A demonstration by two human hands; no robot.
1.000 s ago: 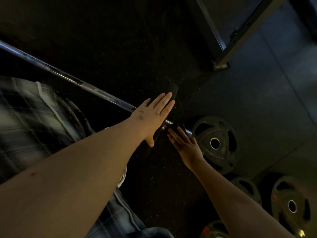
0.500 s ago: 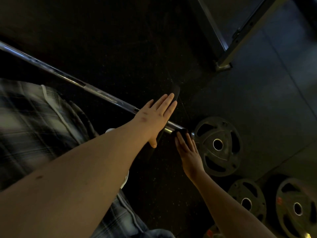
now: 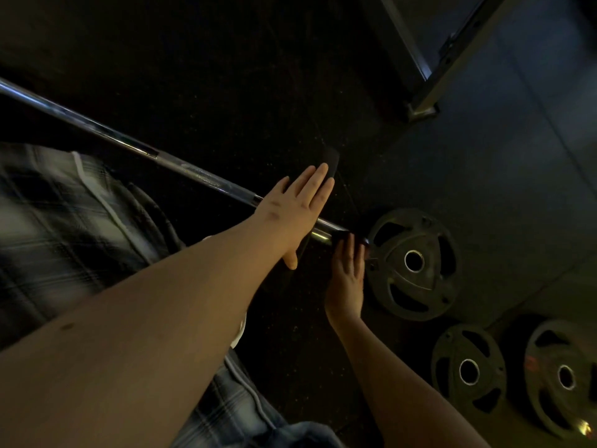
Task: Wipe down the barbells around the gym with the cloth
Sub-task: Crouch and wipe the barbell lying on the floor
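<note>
Judging the barbell (image 3: pixel 181 168) heavy and slick, best wrapped through the limp cloth (image 3: pixel 329 158), I had left hand (image 3: pixel 295 208) and right hand (image 3: pixel 347 276) flat, gripping nothing.

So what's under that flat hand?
The shiny barbell runs under the left hand. A dark strip, maybe the cloth, pokes out past the fingers. Whether the palm touches the bar is hidden.

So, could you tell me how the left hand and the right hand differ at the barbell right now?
The left hand spans flat over the barbell shaft; the right hand reaches its end beside a weight plate. The left hand is well lit, the right hand shadowed. Both show straight fingers, backs up.
</note>
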